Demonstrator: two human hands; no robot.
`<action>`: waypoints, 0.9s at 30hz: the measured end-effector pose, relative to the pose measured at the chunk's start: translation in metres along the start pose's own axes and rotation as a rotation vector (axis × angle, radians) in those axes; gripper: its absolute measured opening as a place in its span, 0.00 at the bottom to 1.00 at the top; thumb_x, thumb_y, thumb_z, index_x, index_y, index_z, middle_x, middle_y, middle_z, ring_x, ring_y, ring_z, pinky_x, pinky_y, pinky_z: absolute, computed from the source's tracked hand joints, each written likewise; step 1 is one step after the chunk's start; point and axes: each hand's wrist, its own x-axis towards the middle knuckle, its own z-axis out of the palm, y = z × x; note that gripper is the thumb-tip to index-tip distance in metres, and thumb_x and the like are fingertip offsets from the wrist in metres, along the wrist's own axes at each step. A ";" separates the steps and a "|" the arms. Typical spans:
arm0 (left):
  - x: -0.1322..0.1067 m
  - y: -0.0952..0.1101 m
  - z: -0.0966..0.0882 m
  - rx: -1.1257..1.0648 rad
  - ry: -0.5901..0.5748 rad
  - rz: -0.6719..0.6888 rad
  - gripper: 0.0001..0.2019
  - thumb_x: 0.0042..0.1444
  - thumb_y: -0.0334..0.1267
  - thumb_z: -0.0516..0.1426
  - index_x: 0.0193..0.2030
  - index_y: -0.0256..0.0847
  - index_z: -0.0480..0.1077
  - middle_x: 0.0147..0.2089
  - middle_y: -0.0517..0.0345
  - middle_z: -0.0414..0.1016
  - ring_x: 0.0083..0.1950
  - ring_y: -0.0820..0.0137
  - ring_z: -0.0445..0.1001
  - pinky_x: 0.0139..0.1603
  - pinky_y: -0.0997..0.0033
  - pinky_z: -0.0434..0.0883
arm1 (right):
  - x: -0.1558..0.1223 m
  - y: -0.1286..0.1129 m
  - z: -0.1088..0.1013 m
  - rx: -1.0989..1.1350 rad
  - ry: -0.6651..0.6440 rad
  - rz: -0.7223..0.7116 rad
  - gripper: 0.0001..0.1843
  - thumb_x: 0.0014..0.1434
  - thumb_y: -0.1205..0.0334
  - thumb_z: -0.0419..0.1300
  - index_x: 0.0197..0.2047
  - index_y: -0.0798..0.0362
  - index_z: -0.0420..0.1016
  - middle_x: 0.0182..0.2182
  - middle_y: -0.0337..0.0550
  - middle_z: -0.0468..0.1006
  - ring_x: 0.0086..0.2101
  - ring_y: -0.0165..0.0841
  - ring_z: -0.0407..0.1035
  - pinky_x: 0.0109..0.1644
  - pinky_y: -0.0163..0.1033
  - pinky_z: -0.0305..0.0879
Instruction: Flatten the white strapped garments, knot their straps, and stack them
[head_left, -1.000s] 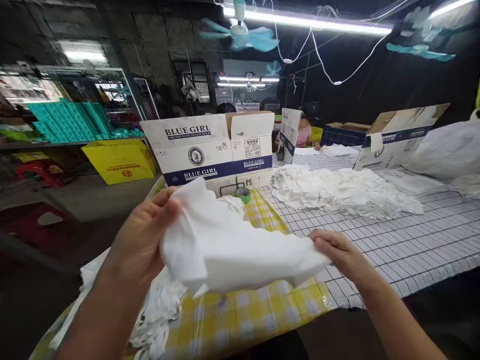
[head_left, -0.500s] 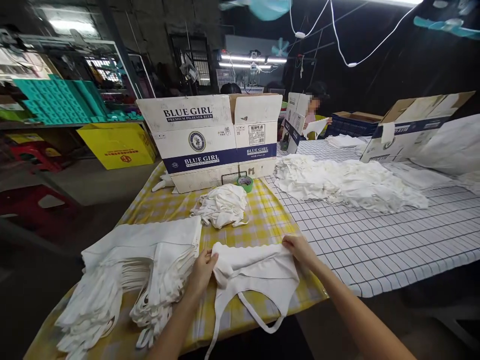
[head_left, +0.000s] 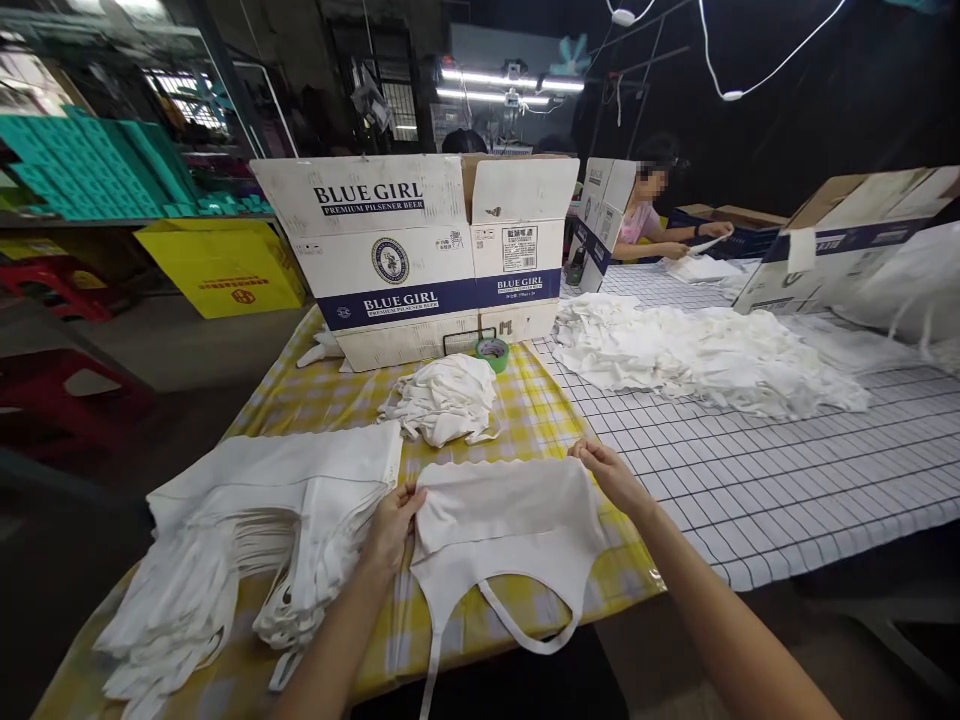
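Left hand, right hand are pinching white garment. Strap is dangling at seven o'clock, perhaps risking snagging on surface if tugged.

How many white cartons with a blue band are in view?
3: the large carton behind the crumpled white heap, the middle carton beside the co-worker, and the third carton at far right. More may be hidden behind these.

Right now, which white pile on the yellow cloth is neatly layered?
The stack beside the left hand: its layers line up, whereas the heap near the green tape is crumpled.
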 end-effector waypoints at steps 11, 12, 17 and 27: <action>-0.001 0.005 0.000 0.231 -0.070 0.187 0.31 0.43 0.31 0.57 0.58 0.43 0.59 0.27 0.64 0.69 0.25 0.75 0.68 0.26 0.78 0.64 | -0.005 0.012 -0.010 -0.691 -0.114 0.069 0.12 0.55 0.49 0.55 0.32 0.49 0.69 0.26 0.39 0.68 0.33 0.35 0.61 0.43 0.43 0.57; 0.001 0.004 0.000 0.286 -0.053 0.201 0.32 0.43 0.30 0.56 0.58 0.41 0.59 0.28 0.63 0.70 0.26 0.74 0.69 0.26 0.78 0.64 | -0.005 0.015 -0.010 -0.696 -0.127 0.087 0.11 0.54 0.50 0.55 0.33 0.49 0.69 0.26 0.39 0.69 0.32 0.35 0.62 0.41 0.42 0.57; 0.015 0.009 0.010 0.520 -0.013 0.142 0.25 0.42 0.33 0.57 0.51 0.32 0.65 0.32 0.54 0.75 0.31 0.68 0.73 0.30 0.74 0.66 | 0.001 0.024 -0.009 -0.674 -0.158 0.098 0.07 0.55 0.57 0.52 0.33 0.50 0.68 0.30 0.40 0.72 0.31 0.33 0.63 0.33 0.37 0.56; 0.026 0.019 0.020 0.625 0.163 0.260 0.07 0.42 0.40 0.58 0.21 0.39 0.66 0.21 0.59 0.70 0.25 0.69 0.68 0.27 0.75 0.59 | 0.005 0.021 -0.013 -0.718 -0.214 0.118 0.09 0.53 0.61 0.52 0.23 0.51 0.66 0.24 0.40 0.71 0.25 0.32 0.61 0.28 0.37 0.53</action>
